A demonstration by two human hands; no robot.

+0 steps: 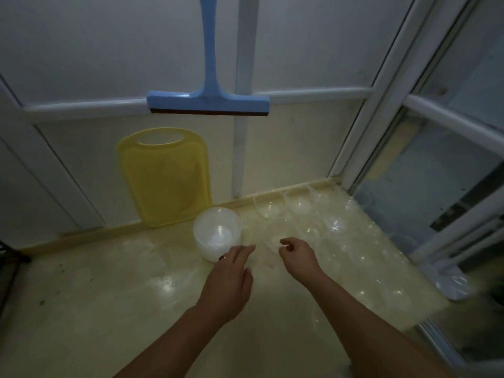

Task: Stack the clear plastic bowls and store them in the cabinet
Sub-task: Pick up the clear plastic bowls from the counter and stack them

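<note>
A stack of cloudy clear plastic bowls (216,233) stands upright on the pale yellow counter (109,282). Several single clear bowls (298,204) lie spread over the counter's right side, hard to tell apart against the glare. Between my hands a faint clear bowl (268,241) shows just right of the stack. My left hand (231,274) touches its left rim with fingers stretched forward, close beside the stack. My right hand (297,253) pinches its right rim with curled fingers. No cabinet is in view.
A yellow cutting board (166,178) leans on the back wall behind the stack. A blue squeegee (208,102) hangs above it. A window frame (381,105) and glass close off the right side, where the counter edge (425,320) drops away.
</note>
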